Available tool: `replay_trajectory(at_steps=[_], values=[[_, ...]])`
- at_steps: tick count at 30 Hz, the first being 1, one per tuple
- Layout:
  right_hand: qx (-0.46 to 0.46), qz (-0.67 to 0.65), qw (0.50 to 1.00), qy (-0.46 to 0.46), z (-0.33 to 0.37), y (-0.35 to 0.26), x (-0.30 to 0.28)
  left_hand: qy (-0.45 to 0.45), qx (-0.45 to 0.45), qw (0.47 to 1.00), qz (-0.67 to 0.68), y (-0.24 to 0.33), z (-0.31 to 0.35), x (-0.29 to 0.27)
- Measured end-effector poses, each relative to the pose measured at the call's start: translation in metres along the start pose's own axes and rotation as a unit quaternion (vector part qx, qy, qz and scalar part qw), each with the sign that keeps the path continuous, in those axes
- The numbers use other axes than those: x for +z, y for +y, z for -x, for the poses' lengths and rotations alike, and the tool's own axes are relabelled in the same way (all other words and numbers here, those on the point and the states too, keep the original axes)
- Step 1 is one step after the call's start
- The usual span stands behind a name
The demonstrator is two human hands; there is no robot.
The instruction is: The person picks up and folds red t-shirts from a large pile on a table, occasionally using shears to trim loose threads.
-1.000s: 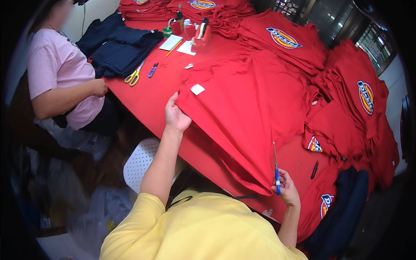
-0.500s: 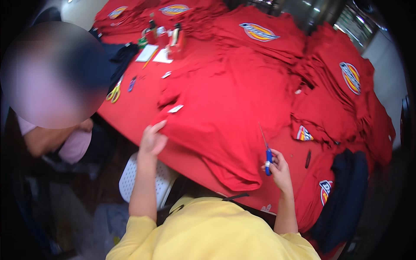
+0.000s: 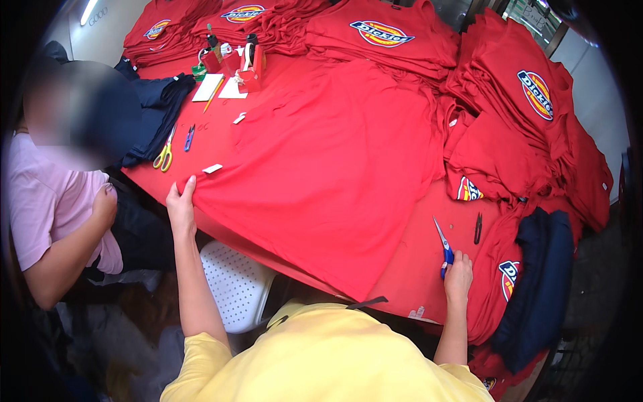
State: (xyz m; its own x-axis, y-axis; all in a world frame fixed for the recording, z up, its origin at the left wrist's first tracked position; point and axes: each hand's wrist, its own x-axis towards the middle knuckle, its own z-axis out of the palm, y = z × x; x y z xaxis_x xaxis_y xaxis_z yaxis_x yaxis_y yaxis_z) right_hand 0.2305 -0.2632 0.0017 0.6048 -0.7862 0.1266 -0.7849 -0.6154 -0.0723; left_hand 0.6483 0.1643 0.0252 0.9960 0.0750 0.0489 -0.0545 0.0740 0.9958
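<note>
A red T-shirt [image 3: 321, 167] lies spread flat on the red-topped table, its near edge drawn out to the left. My left hand [image 3: 182, 206] pinches that edge at its left corner, between thumb and fingers. Just beyond those fingers a small white tag [image 3: 212, 169] rests on the cloth. Blue-handled scissors [image 3: 447, 254] are in my right hand [image 3: 459, 278], which is closed round the handles beside the shirt's right edge. Their blades point away from me, over the tabletop. Dark thread snips [image 3: 477, 228] lie a little further right.
Stacks of folded red shirts with printed badges [image 3: 382, 33] line the far and right sides. Dark folded cloth [image 3: 539, 288] hangs at the right edge. Yellow-handled scissors [image 3: 163, 157], blue snips [image 3: 189, 138] and a tape dispenser [image 3: 251, 70] lie left. A person [image 3: 60, 208] sits left, by a white stool [image 3: 234, 285].
My left hand has moved left, from fingers apart to pinching the shirt's edge, which is now stretched out straighter. My right hand has shifted right with the scissors, away from the cloth.
</note>
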Motion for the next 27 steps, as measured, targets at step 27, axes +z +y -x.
replay_trajectory(at_steps=[27], values=[[-0.392, -0.503, 0.674, -0.373, -0.082, -0.185, -0.034, -0.236, -0.022, 0.954, 0.182, 0.092, -0.169, 0.061]])
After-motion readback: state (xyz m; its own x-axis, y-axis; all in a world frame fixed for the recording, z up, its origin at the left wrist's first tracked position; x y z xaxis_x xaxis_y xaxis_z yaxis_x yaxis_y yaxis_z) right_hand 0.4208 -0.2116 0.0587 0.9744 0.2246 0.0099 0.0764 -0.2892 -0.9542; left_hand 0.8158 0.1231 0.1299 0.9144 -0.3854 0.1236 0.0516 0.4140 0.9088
